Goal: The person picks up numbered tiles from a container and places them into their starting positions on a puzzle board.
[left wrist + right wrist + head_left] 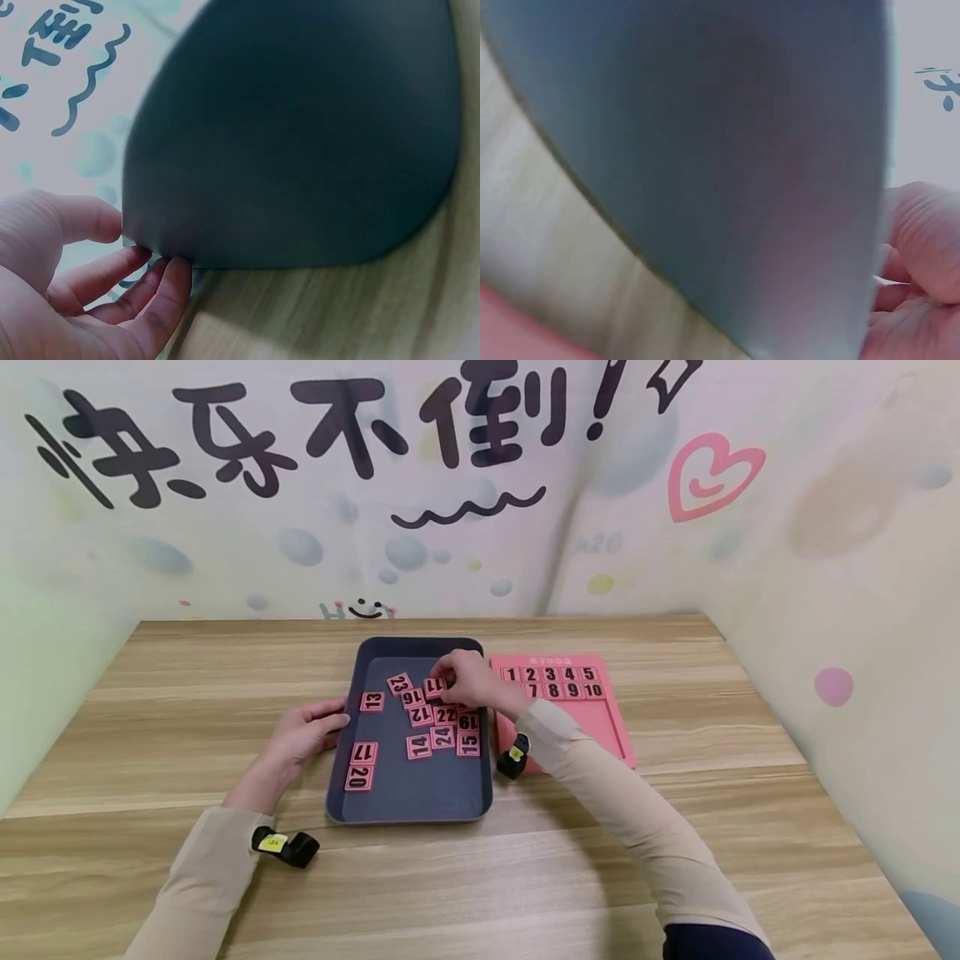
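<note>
In the head view a dark tray [405,802] holds several pink number tiles. My right hand [467,677] reaches in over its right rim and pinches the tile marked 11 [434,686] between thumb and fingers. Close by lie tiles 16 [412,697], 12 [421,716] and 22 [446,716]. At the tray's left rim is my left hand [302,732], its thumb on the edge and its curled fingers against the outer wall. The left wrist view shows that hand [112,292] too. In the right wrist view the tray wall [705,150] hides most fingertips of my right hand [922,262].
A pink board [592,722], with tiles 1 to 10 in its top rows, lies right of the tray, partly under my right forearm. Tiles 13 [372,702], 17 [363,753] and 20 [359,777] lie along the tray's left side. A printed wall [450,568] stands behind the wooden table [225,693].
</note>
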Demonstrator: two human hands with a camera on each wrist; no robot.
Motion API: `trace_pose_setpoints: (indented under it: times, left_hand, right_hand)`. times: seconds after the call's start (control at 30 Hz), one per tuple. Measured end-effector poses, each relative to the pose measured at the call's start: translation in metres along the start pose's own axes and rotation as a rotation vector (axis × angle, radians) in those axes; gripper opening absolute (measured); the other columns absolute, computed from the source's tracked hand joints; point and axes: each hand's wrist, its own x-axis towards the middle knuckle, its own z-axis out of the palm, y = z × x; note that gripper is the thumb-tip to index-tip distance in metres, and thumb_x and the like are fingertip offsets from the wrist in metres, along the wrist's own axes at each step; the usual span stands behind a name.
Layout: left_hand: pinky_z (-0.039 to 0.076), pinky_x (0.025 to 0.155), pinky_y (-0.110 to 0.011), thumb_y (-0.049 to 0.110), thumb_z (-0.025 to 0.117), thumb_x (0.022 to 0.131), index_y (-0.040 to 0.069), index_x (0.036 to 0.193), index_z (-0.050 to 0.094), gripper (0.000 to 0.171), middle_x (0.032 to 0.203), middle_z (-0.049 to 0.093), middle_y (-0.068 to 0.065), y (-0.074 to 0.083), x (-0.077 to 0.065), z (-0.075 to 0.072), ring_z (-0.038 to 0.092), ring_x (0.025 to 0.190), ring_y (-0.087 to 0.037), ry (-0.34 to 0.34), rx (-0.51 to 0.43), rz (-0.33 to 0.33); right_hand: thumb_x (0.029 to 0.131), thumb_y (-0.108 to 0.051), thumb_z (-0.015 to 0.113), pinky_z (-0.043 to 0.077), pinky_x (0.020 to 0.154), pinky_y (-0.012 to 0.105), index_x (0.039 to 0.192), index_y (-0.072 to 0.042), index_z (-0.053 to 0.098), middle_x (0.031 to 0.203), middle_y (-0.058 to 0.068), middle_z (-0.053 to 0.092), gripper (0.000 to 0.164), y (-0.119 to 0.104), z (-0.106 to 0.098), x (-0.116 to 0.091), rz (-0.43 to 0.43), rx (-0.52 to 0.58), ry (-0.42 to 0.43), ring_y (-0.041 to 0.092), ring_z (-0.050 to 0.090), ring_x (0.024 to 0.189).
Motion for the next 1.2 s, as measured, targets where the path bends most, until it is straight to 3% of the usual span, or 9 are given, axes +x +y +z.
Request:
trace_pose_setpoints:
  times: [0.33, 0.7, 0.97, 1.2]
  left_hand:
    - [0.050, 0.075, -0.015, 0.010, 0.052, 0.094, -0.003, 0.140, 0.038, 0.050, 0.143, 0.037, -0.024, -0.001, -0.001, 0.000, 0.058, 0.083, 0.005, -0.004, 0.008, -0.005]
    - [0.050, 0.074, -0.015, 0.010, 0.053, 0.094, -0.003, 0.140, 0.039, 0.050, 0.142, 0.038, -0.024, -0.001, 0.000, 0.001, 0.057, 0.083, 0.005, -0.003, 0.014, 0.000]
    - [0.050, 0.074, -0.015, 0.010, 0.053, 0.094, -0.003, 0.140, 0.039, 0.050, 0.142, 0.038, -0.024, 0.001, -0.001, 0.003, 0.058, 0.084, 0.004, -0.004, 0.008, -0.001]
    - [0.050, 0.075, -0.016, 0.010, 0.053, 0.094, -0.003, 0.140, 0.038, 0.050, 0.142, 0.037, -0.024, 0.001, -0.001, 0.002, 0.057, 0.085, 0.004, -0.005, 0.006, -0.005]
  right_hand:
    - [0.081, -0.006, 0.070, 0.049, 0.084, 0.032, 0.113, -0.002, 0.065, 0.110, 0.011, 0.060, 0.033, 0.004, -0.017, -0.021, -0.020, 0.061, 0.021, 0.023, 0.053, 0.096]
    - [0.079, 0.000, 0.067, 0.047, 0.074, 0.031, 0.109, 0.002, 0.065, 0.094, 0.010, 0.060, 0.030, 0.021, -0.036, -0.055, -0.080, 0.069, 0.085, 0.022, 0.052, 0.084]
    - [0.074, 0.004, 0.070, 0.048, 0.075, 0.036, 0.102, 0.003, 0.066, 0.090, 0.011, 0.062, 0.028, 0.044, -0.041, -0.077, -0.042, 0.090, 0.131, 0.025, 0.054, 0.083]
    - [0.073, 0.006, 0.070, 0.047, 0.071, 0.031, 0.102, 0.004, 0.066, 0.088, 0.010, 0.062, 0.029, 0.060, -0.039, -0.094, -0.012, 0.071, 0.121, 0.022, 0.053, 0.080]
